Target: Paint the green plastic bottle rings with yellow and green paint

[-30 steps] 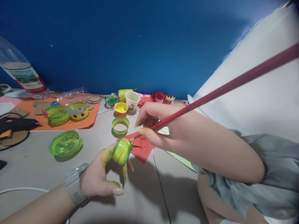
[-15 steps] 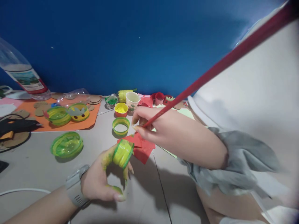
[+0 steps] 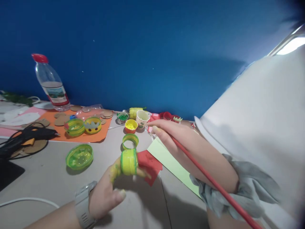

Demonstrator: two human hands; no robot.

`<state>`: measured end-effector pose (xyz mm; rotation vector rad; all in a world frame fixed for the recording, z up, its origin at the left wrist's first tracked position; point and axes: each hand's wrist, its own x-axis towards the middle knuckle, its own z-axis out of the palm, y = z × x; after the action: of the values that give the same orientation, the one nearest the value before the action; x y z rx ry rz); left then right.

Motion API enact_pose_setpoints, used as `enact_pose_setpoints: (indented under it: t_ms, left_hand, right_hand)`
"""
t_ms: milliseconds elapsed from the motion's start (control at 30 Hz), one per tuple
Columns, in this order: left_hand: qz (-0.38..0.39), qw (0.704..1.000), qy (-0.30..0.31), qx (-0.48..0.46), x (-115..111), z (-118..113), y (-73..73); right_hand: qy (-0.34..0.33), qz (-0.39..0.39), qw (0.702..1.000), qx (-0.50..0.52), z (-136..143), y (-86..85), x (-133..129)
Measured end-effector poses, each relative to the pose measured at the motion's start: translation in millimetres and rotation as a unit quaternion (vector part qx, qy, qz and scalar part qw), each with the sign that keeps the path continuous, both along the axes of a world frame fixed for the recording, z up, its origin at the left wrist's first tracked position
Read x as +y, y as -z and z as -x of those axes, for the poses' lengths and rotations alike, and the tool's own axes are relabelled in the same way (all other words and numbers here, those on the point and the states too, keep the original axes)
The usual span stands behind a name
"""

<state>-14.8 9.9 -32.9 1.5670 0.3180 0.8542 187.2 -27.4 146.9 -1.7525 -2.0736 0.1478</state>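
Note:
A ring cut from plastic and painted yellow and green [image 3: 129, 162] sits around the fingers of my left hand [image 3: 105, 195]; paint marks its skin, and the thumb stands apart. My right hand [image 3: 175, 135] pinches a paintbrush with a long red handle [image 3: 213, 179], whose bristles I cannot make out. Its fingertips are beside the white paper cup [image 3: 143, 118]. Left of that cup are a small cup of yellow paint [image 3: 131, 124] and one of green paint [image 3: 122, 117]. Another painted ring [image 3: 130, 142] rests on the table beyond my left hand.
Red paper [image 3: 150, 167] and pale green paper [image 3: 175, 168] lie near my hands. To the left are a green plastic dish [image 3: 79, 157], orange paper [image 3: 105, 135] with painted rings, a glue gun [image 3: 30, 135] and a water bottle [image 3: 53, 86]. A blue wall [image 3: 152, 54] rises behind.
The brush handle has swung from pointing up right to pointing down right, and my right hand has moved toward the white cup. My left hand has turned the ring slightly. The view has shifted.

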Motion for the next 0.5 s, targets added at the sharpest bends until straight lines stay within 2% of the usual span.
enact_pose_setpoints:
  t_ms: [67, 167, 267, 400, 500]
  left_hand:
    - [0.024, 1.0, -0.006, 0.004, 0, -1, -6.4]
    - [0.084, 0.995, 0.051, -0.024, -2, -5, -17.7]
    - [0.146, 0.984, 0.091, -0.049, -5, -7, -19.6]
    - [0.135, 0.986, 0.08, -0.05, -5, -4, -12.3]
    - [0.12, 0.987, 0.098, -0.032, -4, -3, -12.9]
  right_hand:
    - [0.049, -0.012, 0.999, 0.01, 0, 0.1, 3]
    - [0.087, -0.038, 0.995, 0.036, -4, 6.4, 13]
    - [0.052, -0.034, 0.995, 0.083, -12, 15.1, 26]
    - [0.032, 0.018, 0.993, 0.112, -16, 20.9, 33]
    - [0.031, 0.022, 0.992, 0.117, -14, 23.4, 34]
